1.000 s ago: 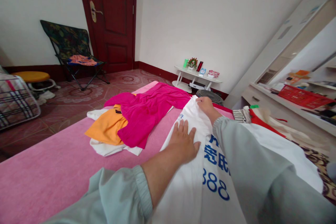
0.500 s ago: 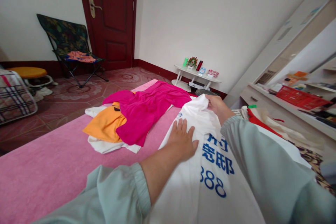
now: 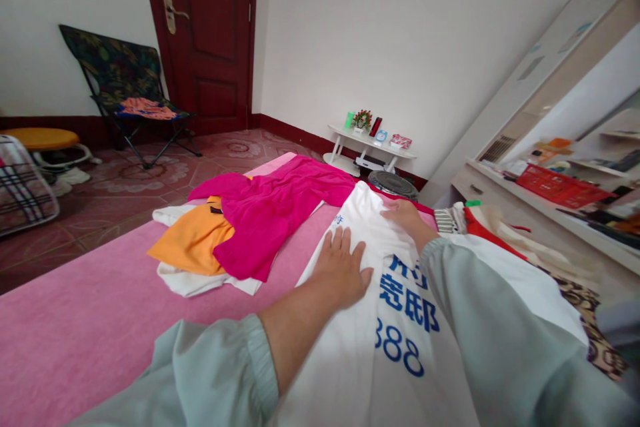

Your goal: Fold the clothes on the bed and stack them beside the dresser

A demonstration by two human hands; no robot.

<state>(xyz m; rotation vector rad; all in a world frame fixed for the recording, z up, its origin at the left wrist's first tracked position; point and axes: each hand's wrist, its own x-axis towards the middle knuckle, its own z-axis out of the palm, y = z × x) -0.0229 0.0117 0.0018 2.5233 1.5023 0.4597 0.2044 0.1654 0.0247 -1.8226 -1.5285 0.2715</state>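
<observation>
Left hand [image 3: 340, 270] flat, right hand [image 3: 403, 217] at the edge of a white shirt [image 3: 325, 367]

The shirt lies lengthwise before the person on a pink cover [image 3: 85, 320] with a short, plush-looking nap; its fabric is thin and smooth, narrowing towards the far end, with a long straight fold that cuts into bold blue characters and rounded digits; smaller blue print shows near the left hand's fingertips.

The left hand presses palm down on the shirt, fingers extended and slightly parted, thumb out to the side, grasping nothing; the right hand touches the shirt's far right edge, its fingers partly bent; whether they pinch the fabric I cannot tell.

Both sleeves [image 3: 210, 360] are soft grey-green cloth, the left cuff gathered into fine ribs; left of the shirt a magenta top [image 3: 255, 217] spreads in loose, soft wrinkles, partly over a smooth orange cloth [image 3: 193, 243]; crumpled white fabric [image 3: 183, 282] pokes out beneath.

Beyond the shirt's far end sits a round, dark, ridged object [image 3: 393, 183]; farther right, a red plastic basket [image 3: 565, 187] with slatted sides stands on a pale cabinet [image 3: 480, 187].
</observation>
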